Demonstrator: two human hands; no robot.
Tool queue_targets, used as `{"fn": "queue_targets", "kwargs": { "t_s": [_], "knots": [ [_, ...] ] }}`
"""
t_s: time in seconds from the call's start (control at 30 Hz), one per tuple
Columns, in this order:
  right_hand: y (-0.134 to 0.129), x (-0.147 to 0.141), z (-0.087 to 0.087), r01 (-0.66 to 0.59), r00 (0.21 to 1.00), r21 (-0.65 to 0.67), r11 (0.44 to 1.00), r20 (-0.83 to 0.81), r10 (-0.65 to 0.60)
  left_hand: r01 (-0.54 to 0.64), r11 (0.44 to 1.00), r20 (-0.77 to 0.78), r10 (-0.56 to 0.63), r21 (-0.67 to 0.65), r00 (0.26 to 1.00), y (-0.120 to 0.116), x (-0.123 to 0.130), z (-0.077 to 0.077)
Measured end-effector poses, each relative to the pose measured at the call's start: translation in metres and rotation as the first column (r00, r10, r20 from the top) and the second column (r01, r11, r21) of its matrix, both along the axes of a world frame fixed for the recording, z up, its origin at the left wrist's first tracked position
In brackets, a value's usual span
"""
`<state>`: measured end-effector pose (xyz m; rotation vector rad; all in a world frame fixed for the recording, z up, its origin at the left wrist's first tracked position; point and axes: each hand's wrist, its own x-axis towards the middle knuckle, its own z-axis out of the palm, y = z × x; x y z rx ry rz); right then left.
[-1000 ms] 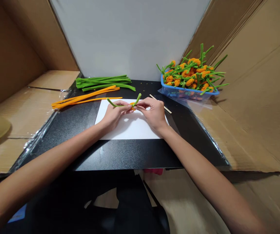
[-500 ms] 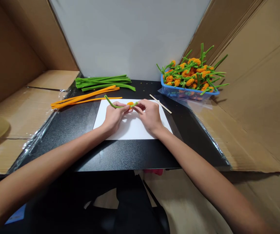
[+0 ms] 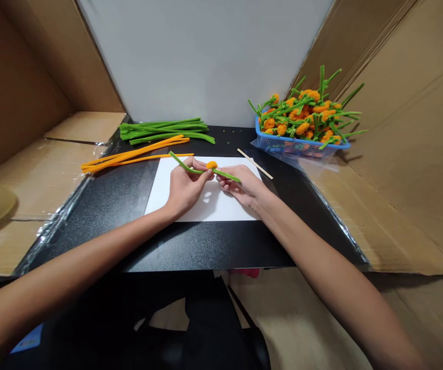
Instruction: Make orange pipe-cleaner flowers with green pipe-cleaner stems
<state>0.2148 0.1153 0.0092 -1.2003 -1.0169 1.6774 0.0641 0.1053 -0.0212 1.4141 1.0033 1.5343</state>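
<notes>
Between my hands is a small orange pipe-cleaner coil [image 3: 211, 165], with a green pipe cleaner [image 3: 229, 176] running across just below it. My left hand [image 3: 186, 187] pinches the green pipe cleaner close to the coil, and one green end sticks up past its fingers. From the other side my right hand [image 3: 240, 185] has its fingers curled against the green pipe cleaner and the coil's right edge; the other green end lies over these fingers. Under both hands is a white sheet [image 3: 209, 205]. The exact contact of the right fingertips is partly hidden.
Green pipe cleaners [image 3: 163, 131] and orange pipe cleaners [image 3: 132, 153] lie at the back left of the black table [image 3: 206, 246]. A thin pale stick [image 3: 255, 164] lies right of the sheet. A blue basket [image 3: 302, 146] holds several orange-and-green pieces. Cardboard walls [image 3: 406, 128] flank the table.
The right part of the green pipe cleaner has come out from my right fingers and now points right and down. My right hand has shifted right, and the orange coil shows more fully.
</notes>
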Motion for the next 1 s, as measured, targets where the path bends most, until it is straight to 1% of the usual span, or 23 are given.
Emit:
{"fn": "queue_targets", "kwargs": {
  "t_s": [0.07,0.13,0.2,0.23,0.27,0.3,0.33,0.37,0.4,0.43,0.47,0.5,0.6,0.73,0.83,0.93,1.0],
  "knots": [
    [0.002,0.005,0.006,-0.070,0.993,-0.138,0.988,-0.102,0.056,0.003,0.997,-0.070,0.003,0.078,0.998,-0.002,0.000,0.002],
    [0.003,0.009,0.010,-0.151,0.975,-0.248,0.957,-0.194,0.103,0.014,0.993,-0.096,-0.002,0.121,0.995,-0.002,0.001,0.002],
    [0.004,0.010,0.013,-0.190,0.962,-0.299,0.935,-0.247,0.117,0.018,0.990,-0.084,-0.007,0.138,0.996,-0.002,0.001,0.003],
    [0.004,0.010,0.013,-0.185,0.963,-0.305,0.934,-0.247,0.110,0.015,0.990,-0.074,-0.004,0.138,0.997,-0.002,0.000,0.004],
    [0.003,0.009,0.012,-0.155,0.971,-0.288,0.945,-0.223,0.091,0.009,0.991,-0.062,-0.001,0.130,0.998,-0.002,0.000,0.004],
    [0.003,0.007,0.011,-0.105,0.983,-0.240,0.965,-0.174,0.063,0.001,0.994,-0.048,0.004,0.110,0.999,-0.001,-0.001,0.004],
    [0.002,0.005,0.009,-0.045,0.994,-0.160,0.986,-0.105,0.029,-0.003,0.997,-0.032,0.006,0.076,0.999,-0.001,-0.001,0.005],
    [0.001,0.003,0.007,0.011,1.000,-0.052,0.999,-0.025,-0.013,-0.005,1.000,-0.009,0.005,0.031,1.000,0.000,-0.002,0.005],
    [0.001,0.001,0.005,0.049,0.997,0.068,0.996,0.055,-0.053,0.000,1.000,0.023,0.000,-0.016,1.000,0.001,-0.002,0.004],
    [0.000,-0.001,0.002,0.061,0.989,0.179,0.982,0.124,-0.084,0.007,0.998,0.061,-0.004,-0.057,0.998,0.002,-0.003,0.004],
    [0.001,-0.002,0.000,0.051,0.979,0.264,0.963,0.179,-0.101,0.013,0.996,0.096,-0.004,-0.088,0.995,0.003,-0.004,0.003],
    [0.001,-0.003,-0.002,0.031,0.970,0.319,0.947,0.220,-0.106,0.018,0.994,0.122,-0.005,-0.108,0.992,0.004,-0.004,0.002],
    [0.003,-0.002,-0.007,-0.014,0.954,0.382,0.924,0.281,-0.101,0.033,0.991,0.128,-0.017,-0.128,0.992,0.006,-0.006,0.000],
    [0.005,0.001,-0.010,-0.017,0.946,0.412,0.911,0.303,-0.119,0.058,0.992,-0.008,-0.060,-0.110,0.998,0.005,-0.009,0.005],
    [0.007,0.003,-0.011,-0.049,0.933,0.481,0.875,0.335,-0.132,0.085,0.992,-0.083,-0.093,-0.093,0.992,0.004,-0.011,0.010],
    [0.007,0.005,-0.010,-0.104,0.911,0.554,0.826,0.387,-0.145,0.101,0.988,-0.041,-0.106,-0.120,0.993,0.006,-0.012,0.011],
    [0.005,0.004,-0.010,-0.132,0.885,0.609,0.782,0.428,-0.184,0.104,0.985,-0.002,-0.106,-0.140,0.994,0.007,-0.012,0.011]
  ]
}}
